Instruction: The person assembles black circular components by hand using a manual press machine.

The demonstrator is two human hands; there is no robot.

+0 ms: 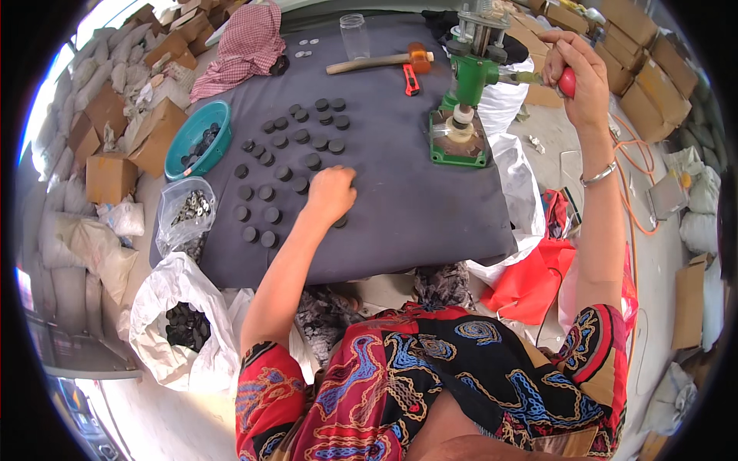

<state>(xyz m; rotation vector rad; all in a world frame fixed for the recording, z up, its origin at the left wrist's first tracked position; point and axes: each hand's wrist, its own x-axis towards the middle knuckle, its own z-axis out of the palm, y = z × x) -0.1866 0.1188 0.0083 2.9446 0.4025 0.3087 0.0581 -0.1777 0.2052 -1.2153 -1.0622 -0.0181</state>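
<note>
My right hand (pixel 578 77) is raised and wrapped around the lever of a green hand press (pixel 473 81), at its red ball knob (pixel 566 82). The press stands at the right edge of the dark-covered table (pixel 400 223), with a pale round piece (pixel 462 123) under its ram. My left hand (pixel 332 194) is closed low over the table, its fingers curled and pointing right. Whatever lies in those fingers is hidden. Several black round discs (pixel 284 173) are spread just left of this hand, and another disc (pixel 340 221) shows beside its wrist.
A mallet (pixel 369 63), red cutter (pixel 411 80) and clear jar (pixel 354 37) lie toward the back. At left are a teal basin (pixel 223 138) of black parts, a clear bag (pixel 173 207) of small metal pieces and a white sack (pixel 154 307). Cartons (pixel 649 96) line the right.
</note>
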